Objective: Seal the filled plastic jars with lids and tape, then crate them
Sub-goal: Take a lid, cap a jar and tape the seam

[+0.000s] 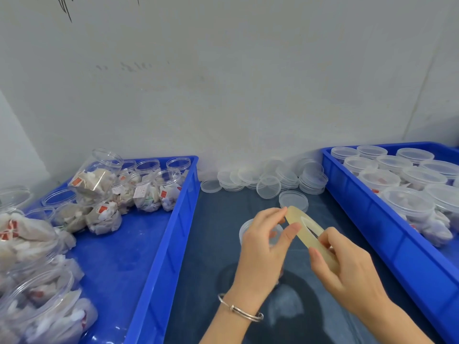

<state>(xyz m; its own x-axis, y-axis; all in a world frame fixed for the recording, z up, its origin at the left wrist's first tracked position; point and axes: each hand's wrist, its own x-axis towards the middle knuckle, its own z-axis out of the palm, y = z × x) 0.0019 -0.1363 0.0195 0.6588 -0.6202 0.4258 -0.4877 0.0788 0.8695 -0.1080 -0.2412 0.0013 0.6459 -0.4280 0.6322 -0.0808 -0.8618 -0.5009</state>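
Both hands pinch a translucent yellowish tape ring.

Both hands hold a tape roll between blue crates

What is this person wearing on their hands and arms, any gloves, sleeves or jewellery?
No gloves and no sleeves in view: both forearms are bare. The left hand has a thin silver bangle with a small bead at the wrist. The right hand wears nothing visible.
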